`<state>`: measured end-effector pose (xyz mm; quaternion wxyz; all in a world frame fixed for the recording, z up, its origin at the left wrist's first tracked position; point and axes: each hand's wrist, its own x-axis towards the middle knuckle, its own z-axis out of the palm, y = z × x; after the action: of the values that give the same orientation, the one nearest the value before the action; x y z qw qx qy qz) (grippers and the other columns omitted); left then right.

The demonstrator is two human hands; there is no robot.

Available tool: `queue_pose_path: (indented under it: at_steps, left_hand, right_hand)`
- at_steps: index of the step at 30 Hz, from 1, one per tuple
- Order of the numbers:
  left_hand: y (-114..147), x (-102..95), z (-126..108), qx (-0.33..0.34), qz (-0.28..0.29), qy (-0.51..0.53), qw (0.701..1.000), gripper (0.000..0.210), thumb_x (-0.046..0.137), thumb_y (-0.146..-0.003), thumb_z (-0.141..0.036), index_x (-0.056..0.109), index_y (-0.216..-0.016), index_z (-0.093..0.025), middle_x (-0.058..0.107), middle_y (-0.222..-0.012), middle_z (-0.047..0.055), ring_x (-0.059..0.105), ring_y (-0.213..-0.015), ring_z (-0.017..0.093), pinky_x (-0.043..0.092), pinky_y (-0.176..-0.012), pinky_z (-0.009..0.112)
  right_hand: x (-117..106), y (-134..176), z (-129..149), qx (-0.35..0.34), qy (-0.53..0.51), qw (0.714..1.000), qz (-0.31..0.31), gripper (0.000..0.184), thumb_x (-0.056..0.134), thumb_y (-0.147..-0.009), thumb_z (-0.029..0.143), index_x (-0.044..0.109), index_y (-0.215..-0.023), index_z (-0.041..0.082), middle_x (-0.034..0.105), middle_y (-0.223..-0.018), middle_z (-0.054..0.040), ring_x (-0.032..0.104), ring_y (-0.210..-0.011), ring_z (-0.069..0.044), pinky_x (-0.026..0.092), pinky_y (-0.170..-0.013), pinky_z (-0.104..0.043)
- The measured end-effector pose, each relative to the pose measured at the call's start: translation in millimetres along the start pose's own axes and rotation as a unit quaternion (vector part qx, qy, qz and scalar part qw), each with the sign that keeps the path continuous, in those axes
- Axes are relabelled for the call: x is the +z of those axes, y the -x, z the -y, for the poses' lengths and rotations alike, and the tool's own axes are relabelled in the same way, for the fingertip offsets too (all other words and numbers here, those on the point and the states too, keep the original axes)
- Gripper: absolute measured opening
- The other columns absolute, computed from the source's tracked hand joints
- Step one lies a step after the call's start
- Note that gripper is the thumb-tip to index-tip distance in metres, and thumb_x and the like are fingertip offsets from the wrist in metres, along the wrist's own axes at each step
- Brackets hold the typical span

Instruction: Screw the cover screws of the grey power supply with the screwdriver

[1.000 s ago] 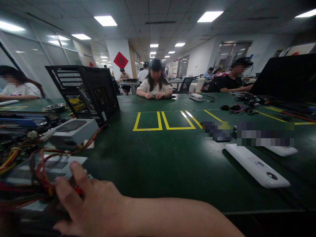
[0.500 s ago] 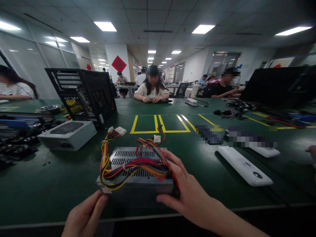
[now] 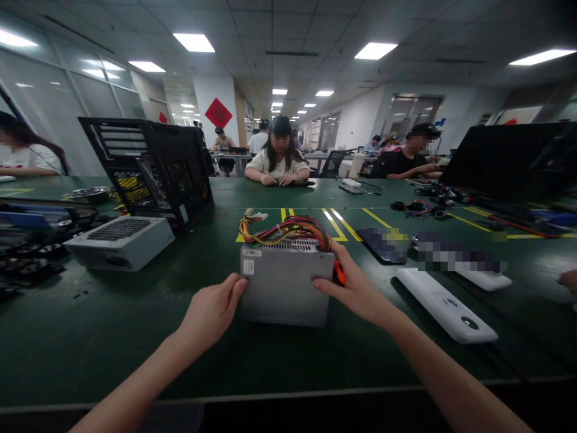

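Between my two hands is a grey metal computer power supply [image 3: 286, 288], its plain side facing me and its vented top tipped away. A bundle of coloured cables [image 3: 293, 228] with pale connectors lies across that top. My left hand [image 3: 220, 304] grips the left edge, thumb and fingers pressed together below a small white label. My right hand [image 3: 349, 279] holds the right side, thumb on the front face and fingers behind. Something orange shows beside my right fingers. Whether the unit's base touches the table is hard to tell.
A second power supply [image 3: 119, 243] and an open black computer case [image 3: 153, 168] stand at left. Several boards [image 3: 31, 240] lie at the far left. To the right are a dark phone [image 3: 382, 245] and a white device [image 3: 446, 305]. A person [image 3: 277, 159] sits opposite.
The power supply has moved forward and to the right, tilting so its plain side now faces me. Both hands moved with it; my left hand shifted from the lower corner up the left edge.
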<state>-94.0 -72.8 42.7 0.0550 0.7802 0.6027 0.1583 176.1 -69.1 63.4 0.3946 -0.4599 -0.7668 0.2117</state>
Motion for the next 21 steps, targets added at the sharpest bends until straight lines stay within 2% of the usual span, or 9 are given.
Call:
queue_pose_path:
  at_steps: [3, 5, 8, 10, 12, 13, 15, 17, 21]
  left_hand:
    - [-21.1, -3.2, -2.7, -0.020, -0.003, -0.031, 0.999, 0.038, 0.015, -0.092, -0.041, 0.047, -0.086, -0.021, 0.059, -0.067, 0.002, 0.059, -0.063, 0.019, 0.034, -0.055, 0.026]
    - [-34.1, -3.9, -3.3, -0.028, -0.004, -0.034, 0.999, 0.042, 0.012, -0.091, -0.044, 0.048, -0.088, -0.021, 0.061, -0.071, 0.004, 0.061, -0.066, 0.021, 0.037, -0.058, 0.027]
    - [-54.5, -2.7, -2.2, -0.028, -0.004, -0.020, 0.999, 0.048, 0.010, -0.090, -0.047, 0.051, -0.091, -0.022, 0.063, -0.079, 0.006, 0.062, -0.074, 0.023, 0.041, -0.065, 0.030]
    - [-70.9, -0.5, -0.5, -0.025, -0.001, -0.009, 1.000, 0.050, 0.009, -0.090, -0.047, 0.053, -0.096, -0.022, 0.065, -0.091, 0.008, 0.062, -0.083, 0.024, 0.043, -0.071, 0.033]
    - [-88.9, 2.6, 1.5, -0.030, 0.011, 0.002, 0.999, 0.052, 0.010, -0.090, -0.045, 0.056, -0.100, -0.022, 0.063, -0.102, 0.009, 0.061, -0.090, 0.026, 0.043, -0.076, 0.035]
    - [-97.6, 4.3, 2.6, -0.029, 0.020, 0.003, 0.999, 0.053, 0.011, -0.090, -0.044, 0.058, -0.099, -0.021, 0.063, -0.104, 0.010, 0.060, -0.092, 0.026, 0.043, -0.077, 0.035]
    - [-112.0, 7.7, 5.0, -0.028, 0.034, 0.003, 0.999, 0.053, 0.014, -0.089, -0.042, 0.061, -0.094, -0.018, 0.065, -0.099, 0.012, 0.061, -0.091, 0.026, 0.044, -0.076, 0.034]
    - [-120.4, 10.6, 7.2, -0.028, 0.041, 0.003, 0.999, 0.054, 0.015, -0.089, -0.042, 0.062, -0.091, -0.016, 0.065, -0.096, 0.014, 0.061, -0.089, 0.027, 0.044, -0.075, 0.033]
    - [-121.7, 13.7, 8.5, -0.027, 0.039, -0.002, 0.999, 0.056, 0.014, -0.088, -0.043, 0.062, -0.094, -0.015, 0.065, -0.097, 0.014, 0.061, -0.090, 0.027, 0.044, -0.075, 0.034]
  right_hand:
    - [-2.4, -18.8, -4.9, 0.079, -0.050, 0.996, 0.013, 0.070, 0.057, -0.075, 0.046, 0.024, -0.135, 0.029, 0.047, -0.125, -0.0091, 0.058, -0.094, -0.024, 0.053, -0.073, -0.040]
    - [-3.5, -30.1, -9.1, 0.110, -0.081, 0.990, 0.023, 0.072, 0.057, -0.074, 0.048, 0.024, -0.135, 0.031, 0.053, -0.118, -0.0092, 0.058, -0.069, -0.018, 0.051, -0.048, -0.030]
    - [-1.7, -46.3, -21.0, 0.117, -0.102, 0.988, 0.015, 0.071, 0.056, -0.074, 0.049, 0.027, -0.135, 0.028, 0.058, -0.109, -0.0090, 0.053, -0.052, -0.012, 0.044, -0.039, -0.026]
    - [2.6, -57.5, -32.7, 0.132, -0.084, 0.988, 0.004, 0.068, 0.053, -0.076, 0.050, 0.030, -0.135, 0.026, 0.062, -0.100, -0.0081, 0.056, -0.054, -0.014, 0.048, -0.046, -0.030]
    - [8.4, -68.7, -45.3, 0.149, -0.052, 0.987, -0.019, 0.064, 0.050, -0.077, 0.052, 0.035, -0.133, 0.025, 0.064, -0.101, -0.0084, 0.063, -0.072, -0.021, 0.052, -0.064, -0.037]
    - [11.4, -73.7, -51.2, 0.155, -0.041, 0.987, -0.031, 0.064, 0.051, -0.077, 0.051, 0.037, -0.132, 0.023, 0.062, -0.108, -0.0099, 0.062, -0.087, -0.025, 0.050, -0.076, -0.041]
    - [16.8, -81.7, -61.3, 0.162, -0.024, 0.985, -0.049, 0.064, 0.053, -0.076, 0.049, 0.040, -0.131, 0.018, 0.052, -0.125, -0.0129, 0.050, -0.114, -0.029, 0.038, -0.095, -0.045]
    - [20.3, -85.9, -68.5, 0.167, -0.013, 0.984, -0.056, 0.062, 0.053, -0.077, 0.047, 0.041, -0.130, 0.017, 0.043, -0.135, -0.0133, 0.038, -0.125, -0.030, 0.028, -0.103, -0.045]
    - [22.2, -88.3, -78.1, 0.169, -0.011, 0.984, -0.051, 0.063, 0.049, -0.079, 0.048, 0.039, -0.132, 0.015, 0.037, -0.140, -0.0130, 0.034, -0.128, -0.027, 0.024, -0.106, -0.041]
